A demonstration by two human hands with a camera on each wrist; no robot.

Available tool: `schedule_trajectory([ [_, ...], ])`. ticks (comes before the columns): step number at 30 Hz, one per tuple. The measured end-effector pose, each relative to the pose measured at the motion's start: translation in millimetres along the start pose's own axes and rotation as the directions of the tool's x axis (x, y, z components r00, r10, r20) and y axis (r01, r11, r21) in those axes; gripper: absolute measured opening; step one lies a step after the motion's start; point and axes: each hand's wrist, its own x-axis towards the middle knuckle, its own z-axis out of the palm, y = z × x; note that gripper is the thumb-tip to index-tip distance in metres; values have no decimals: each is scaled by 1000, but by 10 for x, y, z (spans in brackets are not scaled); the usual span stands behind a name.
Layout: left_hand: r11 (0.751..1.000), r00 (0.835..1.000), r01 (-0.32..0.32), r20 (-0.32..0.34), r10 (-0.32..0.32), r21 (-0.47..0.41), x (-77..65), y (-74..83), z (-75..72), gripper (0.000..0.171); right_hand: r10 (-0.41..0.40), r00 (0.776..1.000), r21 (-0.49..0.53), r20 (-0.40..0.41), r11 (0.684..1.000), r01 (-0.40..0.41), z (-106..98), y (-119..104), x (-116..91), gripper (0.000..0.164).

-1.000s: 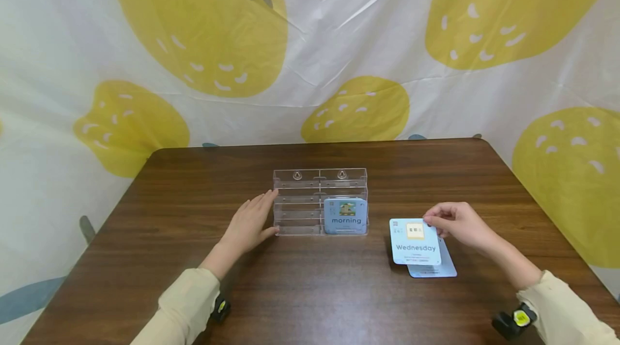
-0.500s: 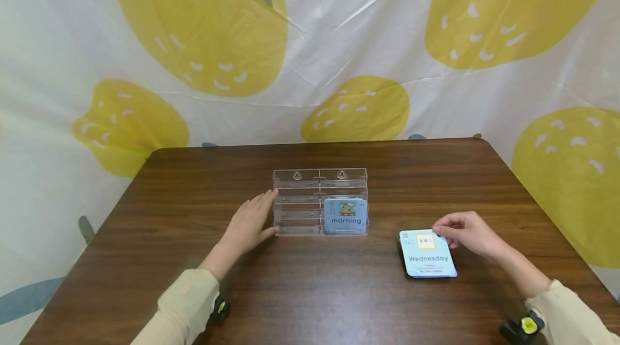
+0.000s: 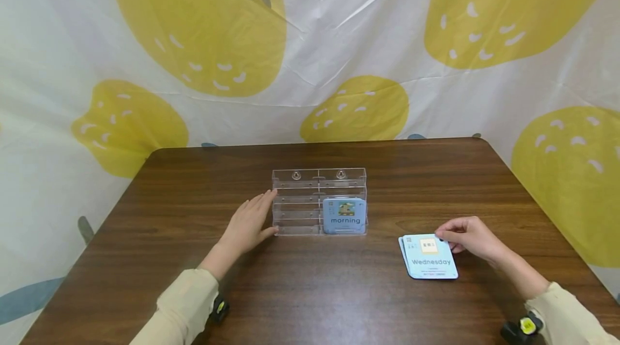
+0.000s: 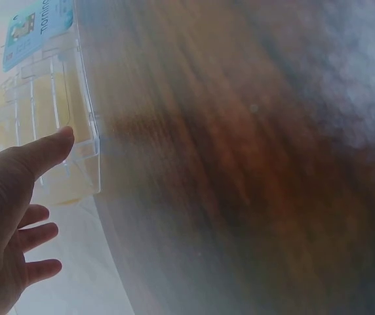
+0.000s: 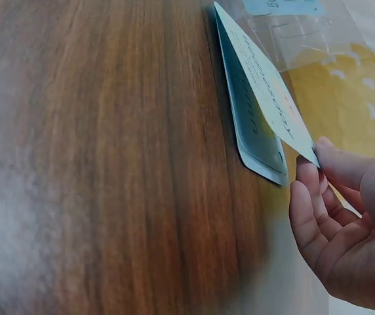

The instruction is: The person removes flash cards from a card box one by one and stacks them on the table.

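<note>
Right hand point(image 3: 467, 234) pinches far right corner of "Wednesday" card point(image 3: 431, 257), lifted at that edge above card stack point(image 5: 256, 141) on desk point(image 3: 194, 189), right of clear acrylic organizer point(image 3: 295, 202).

Advice: keep pinch light, take only top card.

Card nearly square, text faces person.

Left hand point(image 3: 249, 224) flat, fingers straight against organizer's left side.

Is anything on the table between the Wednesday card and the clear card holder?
Nothing visible. The right hand pinches the Wednesday card at its corner, on a small pile. Only bare table lies between it and the clear holder, which the left hand touches at its side.
</note>
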Motion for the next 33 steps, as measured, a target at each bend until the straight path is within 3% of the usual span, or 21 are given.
schedule_trajectory([
  [16, 1000, 1000, -4, -5, 4, -3, -2, -13, 12, 85, 27, 999, -74, -34, 997, -30, 119, -11, 40, 26],
  [33, 1000, 1000, -3, -12, 3, -10, -11, -7, 18, 85, -15, 988, -181, -151, 983, -13, 56, -1, 4, 17],
])
